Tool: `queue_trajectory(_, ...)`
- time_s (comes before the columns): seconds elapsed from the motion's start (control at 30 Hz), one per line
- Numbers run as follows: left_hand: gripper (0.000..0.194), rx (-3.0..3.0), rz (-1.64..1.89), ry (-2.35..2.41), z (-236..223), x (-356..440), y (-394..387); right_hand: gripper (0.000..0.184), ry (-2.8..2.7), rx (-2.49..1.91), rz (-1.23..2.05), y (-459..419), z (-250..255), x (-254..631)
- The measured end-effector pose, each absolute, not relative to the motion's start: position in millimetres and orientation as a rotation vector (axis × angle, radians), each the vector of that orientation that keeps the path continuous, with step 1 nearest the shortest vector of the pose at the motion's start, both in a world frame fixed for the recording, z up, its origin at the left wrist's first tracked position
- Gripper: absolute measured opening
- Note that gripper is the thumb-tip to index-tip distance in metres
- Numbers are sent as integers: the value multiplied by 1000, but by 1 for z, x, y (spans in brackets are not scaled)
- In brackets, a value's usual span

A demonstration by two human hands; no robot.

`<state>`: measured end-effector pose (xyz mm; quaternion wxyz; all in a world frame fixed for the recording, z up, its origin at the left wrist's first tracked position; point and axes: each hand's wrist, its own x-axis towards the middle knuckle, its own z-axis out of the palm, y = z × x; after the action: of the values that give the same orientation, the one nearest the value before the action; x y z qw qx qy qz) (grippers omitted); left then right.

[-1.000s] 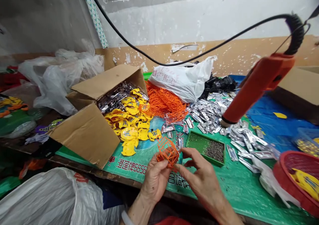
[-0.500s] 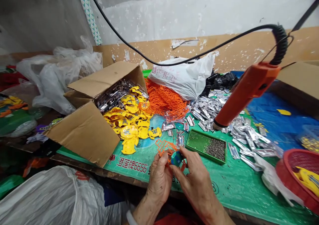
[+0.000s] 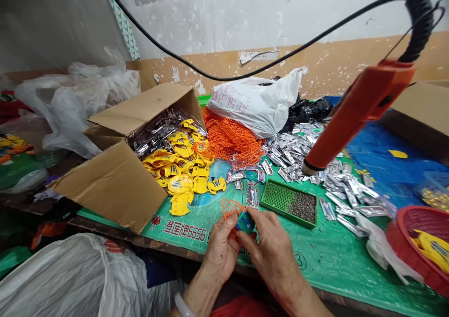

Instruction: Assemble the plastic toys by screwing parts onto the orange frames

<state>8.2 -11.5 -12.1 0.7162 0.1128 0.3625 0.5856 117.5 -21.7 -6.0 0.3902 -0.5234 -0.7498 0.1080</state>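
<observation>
Low over the front edge of the green-covered table, my left hand (image 3: pixel 221 249) is closed on an orange plastic frame (image 3: pixel 232 208), whose thin open lattice sticks out past the fingertips. My right hand (image 3: pixel 271 244) pinches a teal-blue plastic piece (image 3: pixel 245 222) against that frame. Fingers hide where the two parts meet, so I cannot tell whether they are joined. Just beyond my right hand lies a green tray (image 3: pixel 280 199) with many small dark screws (image 3: pixel 304 207) heaped at its right end. An orange electric screwdriver (image 3: pixel 358 116) hangs tilted from a coiled cord, its tip beyond the tray.
Yellow plastic shells (image 3: pixel 180 184) spill from a tipped cardboard box (image 3: pixel 115 186) on the left. Behind are orange frames (image 3: pixel 231 137) and a white bag (image 3: pixel 256 106). Silver pieces (image 3: pixel 345 186) cover the table's right part, beside a red basket (image 3: pixel 403 242). A black cable (image 3: pixel 224 78) loops overhead.
The view has shifted slightly, and the screwdriver appears higher and further right. My hands still hold the orange frame and the teal-blue piece, with the piece turned a little between my fingers.
</observation>
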Motion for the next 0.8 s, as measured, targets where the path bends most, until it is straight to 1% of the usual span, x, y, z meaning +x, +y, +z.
queue_trajectory(0.2,20,213,1368,812,-11,14,-12,31,-1911,-1385,231,-21,-7,117)
queue_trajectory(0.3,20,192,1391,811,-12,15,-13,33,-1927,-1388,249,-20,-6,118)
queue_trajectory(0.47,13,46,1346,773,-13,14,-12,36,-1867,-1383,244,-16,-9,121)
queue_trajectory(0.53,13,23,1307,746,-14,14,-12,38,-1838,-1395,304,-14,-10,122)
queue_trajectory(0.63,14,20,1284,720,-14,14,-12,36,-1844,-1421,372,-14,-12,122)
queue_trajectory(0.8,15,54,1299,695,-18,15,-13,32,-1907,-1476,311,-13,-9,120)
